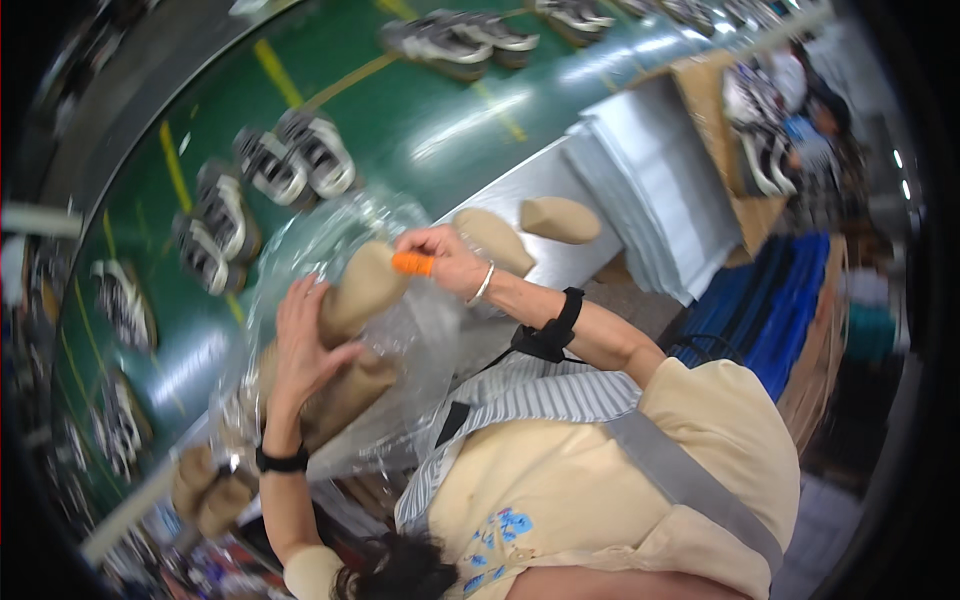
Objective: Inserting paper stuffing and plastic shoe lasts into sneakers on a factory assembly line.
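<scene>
A clear plastic bag [425, 335] with several tan moulded shoe inserts in it lies in front of me. My right hand [445, 258], with an orange cover on one finger, is closed at the upper end of one tan shoe insert [368, 290]. My left hand [305, 335] rests against the bag and that insert's left side, its fingers stretched and the thumb apart. Beneath it, more inserts [350, 400] show, partly hidden by the film. Past my right hand, a loose insert [490, 240] and another one [560, 219] lie on the metal surface.
A green conveyor belt [370, 130] with yellow marks carries several pairs of grey-and-white sneakers [318, 152]. To the right are a stack of pale sheets [650, 170], a cardboard box [712, 110] and blue stacked material [755, 300]. More tan inserts [222, 505] sit at lower left.
</scene>
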Action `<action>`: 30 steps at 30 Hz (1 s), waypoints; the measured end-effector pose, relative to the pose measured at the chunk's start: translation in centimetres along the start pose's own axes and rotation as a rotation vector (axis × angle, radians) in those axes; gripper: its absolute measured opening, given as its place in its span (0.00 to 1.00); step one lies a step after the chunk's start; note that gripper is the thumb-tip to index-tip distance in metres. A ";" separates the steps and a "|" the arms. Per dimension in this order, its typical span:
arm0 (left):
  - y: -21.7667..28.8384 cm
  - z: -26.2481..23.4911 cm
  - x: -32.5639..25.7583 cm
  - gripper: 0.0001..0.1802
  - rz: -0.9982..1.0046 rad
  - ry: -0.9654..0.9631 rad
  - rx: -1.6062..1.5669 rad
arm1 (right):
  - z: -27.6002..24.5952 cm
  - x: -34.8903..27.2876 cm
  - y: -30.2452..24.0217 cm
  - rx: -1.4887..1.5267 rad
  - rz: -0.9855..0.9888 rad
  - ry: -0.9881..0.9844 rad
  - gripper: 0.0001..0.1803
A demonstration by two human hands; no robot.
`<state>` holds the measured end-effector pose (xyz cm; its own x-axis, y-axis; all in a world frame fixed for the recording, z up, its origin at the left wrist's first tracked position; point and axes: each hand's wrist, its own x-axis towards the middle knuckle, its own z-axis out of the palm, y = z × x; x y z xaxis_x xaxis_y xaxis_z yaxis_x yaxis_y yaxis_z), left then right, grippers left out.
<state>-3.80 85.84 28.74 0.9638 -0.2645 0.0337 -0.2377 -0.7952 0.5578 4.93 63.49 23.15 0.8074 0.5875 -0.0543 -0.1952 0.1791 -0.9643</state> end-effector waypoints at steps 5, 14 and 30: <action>4.8 -1.7 4.0 0.20 -0.361 -0.349 -0.974 | -4.7 -3.5 -6.7 -0.283 -0.316 -0.248 0.02; 15.0 8.9 4.6 0.17 -0.255 -0.846 -1.144 | -33.8 -14.9 -6.1 -1.434 -0.324 0.741 0.16; 23.9 19.9 21.8 0.36 0.176 0.384 -1.126 | -20.7 -8.3 -14.0 -0.962 -0.819 0.372 0.32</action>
<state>9.08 50.19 26.33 0.9472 0.0103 0.3204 -0.3154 0.2088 0.9257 12.49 39.80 31.70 0.6354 0.3000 0.7115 0.7678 -0.3433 -0.5410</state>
